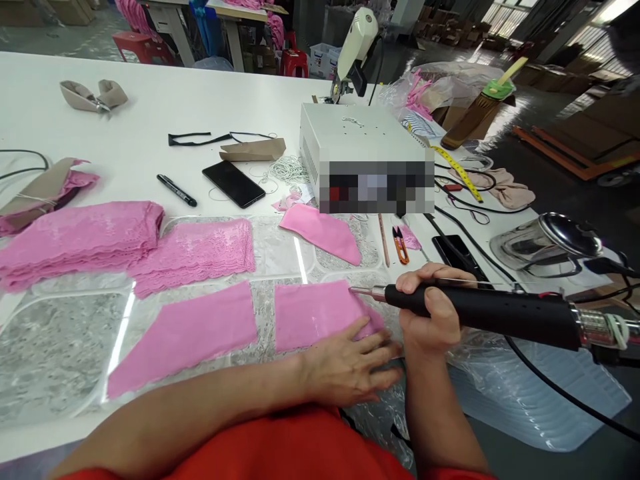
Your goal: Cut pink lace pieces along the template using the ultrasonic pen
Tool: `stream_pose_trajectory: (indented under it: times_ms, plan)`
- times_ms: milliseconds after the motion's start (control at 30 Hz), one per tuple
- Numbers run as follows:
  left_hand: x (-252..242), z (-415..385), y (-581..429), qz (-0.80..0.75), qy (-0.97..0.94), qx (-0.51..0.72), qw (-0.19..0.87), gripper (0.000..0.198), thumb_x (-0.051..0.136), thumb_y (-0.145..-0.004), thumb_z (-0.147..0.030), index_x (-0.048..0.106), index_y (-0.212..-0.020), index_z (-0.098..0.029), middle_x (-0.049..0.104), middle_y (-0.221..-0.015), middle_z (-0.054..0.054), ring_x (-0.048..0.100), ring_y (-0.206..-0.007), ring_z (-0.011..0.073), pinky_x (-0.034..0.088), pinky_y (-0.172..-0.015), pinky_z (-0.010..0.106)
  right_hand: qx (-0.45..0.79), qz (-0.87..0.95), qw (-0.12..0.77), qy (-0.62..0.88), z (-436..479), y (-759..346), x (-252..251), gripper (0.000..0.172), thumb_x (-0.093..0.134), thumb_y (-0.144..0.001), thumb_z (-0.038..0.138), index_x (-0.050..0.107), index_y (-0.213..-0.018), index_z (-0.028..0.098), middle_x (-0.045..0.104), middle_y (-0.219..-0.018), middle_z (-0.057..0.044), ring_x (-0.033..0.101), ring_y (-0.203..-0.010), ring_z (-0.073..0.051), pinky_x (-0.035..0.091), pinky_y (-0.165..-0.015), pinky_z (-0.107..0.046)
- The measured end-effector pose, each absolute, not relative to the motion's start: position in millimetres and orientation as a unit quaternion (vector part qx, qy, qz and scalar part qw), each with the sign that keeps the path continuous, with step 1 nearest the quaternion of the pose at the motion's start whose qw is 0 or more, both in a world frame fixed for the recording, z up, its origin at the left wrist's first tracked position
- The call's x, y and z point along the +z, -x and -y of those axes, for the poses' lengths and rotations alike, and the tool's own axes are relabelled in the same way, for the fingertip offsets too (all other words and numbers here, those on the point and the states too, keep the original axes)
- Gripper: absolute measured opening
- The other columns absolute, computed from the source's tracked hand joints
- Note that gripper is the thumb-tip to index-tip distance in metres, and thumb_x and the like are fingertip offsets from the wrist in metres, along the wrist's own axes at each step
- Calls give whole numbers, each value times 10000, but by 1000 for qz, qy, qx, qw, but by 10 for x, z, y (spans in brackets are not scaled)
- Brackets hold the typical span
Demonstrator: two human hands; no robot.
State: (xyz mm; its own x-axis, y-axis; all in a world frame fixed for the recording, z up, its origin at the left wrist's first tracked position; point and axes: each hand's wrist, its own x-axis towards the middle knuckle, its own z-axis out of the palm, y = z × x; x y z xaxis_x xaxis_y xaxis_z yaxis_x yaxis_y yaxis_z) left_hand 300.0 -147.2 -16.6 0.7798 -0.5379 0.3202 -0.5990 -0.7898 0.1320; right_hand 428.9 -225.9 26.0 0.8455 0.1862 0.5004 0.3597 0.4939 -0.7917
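My right hand (434, 308) is wrapped around a thick black cylindrical hand tool (500, 313) with a slim metal tip and a cable at its rear. That tip is at the upper right corner of a pink fabric piece (313, 313); I cannot tell whether it touches. Fingers spread, my left hand (353, 363) lies over the piece's right end, where the cloth is creased. To the left, a second pink fabric piece (193, 333) lies flat with a slanted edge. A folded pink piece (323, 233) lies beyond, close to the grey-white box.
Pink lace stacks (75, 233) lie left on the patterned mat (55, 353). A grey-white box (360, 127) stands at the back. Orange thread snips (400, 245), a metal pot (540, 243) and black cables are on the right. A phone (234, 183) and marker (177, 191) lie beyond the mat.
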Motion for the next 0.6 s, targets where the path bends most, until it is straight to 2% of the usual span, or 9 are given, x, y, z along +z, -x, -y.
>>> stream_pose_trajectory:
  times_ms: [133,367,500,600]
  plan:
    - [-115,1471,-2980,308,-927,154,147,467,393,-1012,-479,555,-1327,-174,482,-1467,126,418,-1375,287,352,-1112,509,-88,219,835,496,2436,-4301,289,171,535,-628,190,556,-797,201,555,-746,29,506,-485,-87,437,-500,-278]
    - [106,1319,-2733,217,-956,117,162,316,437,-1014,-294,630,-1210,-138,602,-1355,95,529,-1289,246,313,-1171,467,-102,164,834,517,2884,-4292,247,201,513,-581,198,558,-777,200,542,-729,27,477,-474,-84,405,-476,-271]
    - [126,935,-2476,115,-976,118,143,355,365,-1031,-239,594,-1292,-167,565,-1397,96,495,-1331,254,347,-1151,486,-104,136,827,535,3011,-4290,218,191,515,-568,216,542,-757,202,521,-730,23,458,-471,-88,386,-472,-278]
    - [98,624,-2233,35,-986,131,101,347,375,-1024,-250,638,-1234,-163,584,-1371,116,517,-1306,288,395,-1107,514,-123,105,824,543,3033,-4281,226,197,494,-538,234,513,-733,213,491,-721,24,422,-470,-93,362,-480,-292]
